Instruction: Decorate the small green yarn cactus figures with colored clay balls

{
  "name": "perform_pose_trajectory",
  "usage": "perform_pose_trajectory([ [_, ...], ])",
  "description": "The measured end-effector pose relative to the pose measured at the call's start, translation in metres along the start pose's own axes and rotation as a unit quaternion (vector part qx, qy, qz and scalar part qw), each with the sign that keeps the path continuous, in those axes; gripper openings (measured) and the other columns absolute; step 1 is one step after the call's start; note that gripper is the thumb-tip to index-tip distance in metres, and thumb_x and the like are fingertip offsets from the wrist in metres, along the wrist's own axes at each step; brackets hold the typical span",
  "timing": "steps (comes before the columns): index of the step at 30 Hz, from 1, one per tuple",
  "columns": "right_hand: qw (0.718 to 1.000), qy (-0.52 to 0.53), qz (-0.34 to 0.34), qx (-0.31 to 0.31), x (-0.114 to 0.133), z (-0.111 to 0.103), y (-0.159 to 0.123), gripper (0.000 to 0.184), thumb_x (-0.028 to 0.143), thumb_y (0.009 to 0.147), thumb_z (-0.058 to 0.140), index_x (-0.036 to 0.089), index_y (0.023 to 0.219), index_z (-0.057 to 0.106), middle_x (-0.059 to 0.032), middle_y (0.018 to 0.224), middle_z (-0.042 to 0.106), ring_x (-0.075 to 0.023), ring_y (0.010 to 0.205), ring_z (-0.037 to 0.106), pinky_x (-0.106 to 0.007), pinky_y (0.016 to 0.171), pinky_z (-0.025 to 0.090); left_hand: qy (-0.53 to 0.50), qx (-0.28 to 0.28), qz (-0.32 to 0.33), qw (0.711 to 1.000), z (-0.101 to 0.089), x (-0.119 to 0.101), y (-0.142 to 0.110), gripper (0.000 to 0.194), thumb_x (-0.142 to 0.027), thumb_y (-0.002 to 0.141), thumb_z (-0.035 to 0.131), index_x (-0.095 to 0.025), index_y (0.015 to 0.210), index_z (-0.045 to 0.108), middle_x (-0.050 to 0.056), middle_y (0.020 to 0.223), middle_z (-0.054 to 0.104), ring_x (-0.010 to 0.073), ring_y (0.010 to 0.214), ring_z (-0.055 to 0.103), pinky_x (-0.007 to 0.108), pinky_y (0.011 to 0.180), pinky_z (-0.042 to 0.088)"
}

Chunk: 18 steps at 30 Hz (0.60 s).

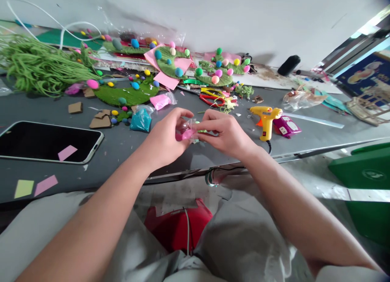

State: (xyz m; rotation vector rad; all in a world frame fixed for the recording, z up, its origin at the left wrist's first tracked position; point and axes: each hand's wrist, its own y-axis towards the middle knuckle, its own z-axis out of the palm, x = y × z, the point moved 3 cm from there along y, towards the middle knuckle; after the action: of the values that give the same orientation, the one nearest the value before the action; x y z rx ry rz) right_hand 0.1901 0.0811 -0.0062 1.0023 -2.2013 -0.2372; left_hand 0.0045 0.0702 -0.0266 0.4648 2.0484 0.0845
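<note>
Both hands meet over the front edge of the dark table [122, 172]. My left hand [169, 138] is closed around a small clear plastic bag [186, 132] with something pink inside. The fingers of my right hand [221, 132] pinch the bag's right end, and a bit of light green shows beside them. Just beyond my left hand lie a bag of teal material [141, 119] and a bag of pink material [161, 100]. Right of my right hand rests a yellow glue gun [264, 119].
Green felt pieces with coloured pompoms [128, 93] and a heap of green yarn [36, 65] lie toward the back. Red-handled scissors [211, 100] are behind my hands. A phone [39, 142] sits at left, a purple packet [287, 125] at right. Below is a red stool [179, 229].
</note>
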Motion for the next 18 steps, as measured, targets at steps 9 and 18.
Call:
perform_pose_trajectory([
  [9,0.999,-0.029,0.022,0.001,0.006,-0.003,0.003,0.014,0.028,0.099,0.063,0.017,0.093,0.069,-0.0042,0.089,0.060,-0.0152,0.076,0.053,-0.029,0.069,0.040,0.063,-0.024,0.009,0.998,-0.004,-0.004,0.001,0.037,-0.028,0.083,0.075,-0.021,0.118,0.064,0.006,0.109,0.073,0.0199,0.091,0.070,0.033,0.082,0.059],
  [18,0.973,0.097,0.169,-0.126,-0.014,-0.025,0.002,0.025,0.042,0.102,0.057,0.023,0.087,0.051,0.0006,0.079,0.054,-0.0130,0.069,0.047,-0.029,0.065,0.040,0.208,-0.063,-0.004,0.976,-0.015,0.009,0.001,0.044,-0.022,0.082,0.069,-0.022,0.125,0.064,0.011,0.114,0.073,0.0292,0.101,0.071,0.043,0.089,0.058],
])
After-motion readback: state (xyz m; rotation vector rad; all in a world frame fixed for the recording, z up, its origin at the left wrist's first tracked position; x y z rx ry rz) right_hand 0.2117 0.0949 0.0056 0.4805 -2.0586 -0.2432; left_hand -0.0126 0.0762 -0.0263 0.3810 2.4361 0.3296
